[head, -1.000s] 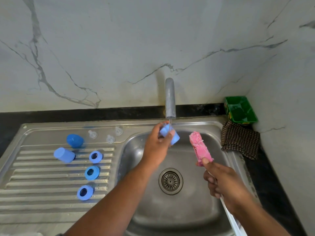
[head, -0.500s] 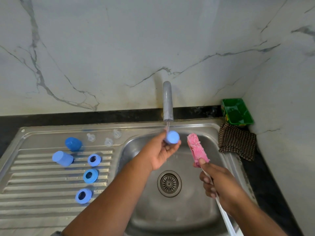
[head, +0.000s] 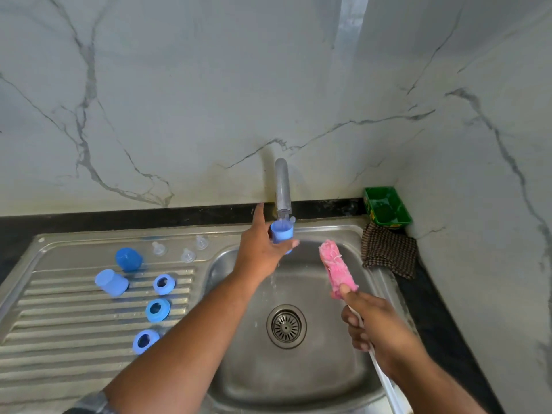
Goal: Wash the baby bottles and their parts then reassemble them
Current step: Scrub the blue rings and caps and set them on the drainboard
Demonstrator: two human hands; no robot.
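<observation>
My left hand (head: pixel 260 252) holds a small light-blue bottle cap (head: pixel 281 232) mouth-up right under the tap spout (head: pixel 282 186), where water runs into it and drips down. My right hand (head: pixel 376 321) grips the white handle of a bottle brush with a pink sponge head (head: pixel 337 267), held over the right side of the basin. On the ribbed drainboard lie two more blue caps (head: pixel 128 259) (head: pixel 111 282), three blue collar rings (head: pixel 163 284) (head: pixel 157 309) (head: pixel 145 340) and three clear teats (head: pixel 188 254).
The steel sink basin (head: pixel 239 369) has a round drain strainer (head: pixel 286 326) in its middle. A checked cloth (head: pixel 388 249) lies at the basin's right rim, with a green tray (head: pixel 386 206) behind it in the corner. Marble walls close the back and right.
My left hand has lifted the blue cap and turned it mouth-up under the spout. The brush in my right hand has stayed in about the same place.
</observation>
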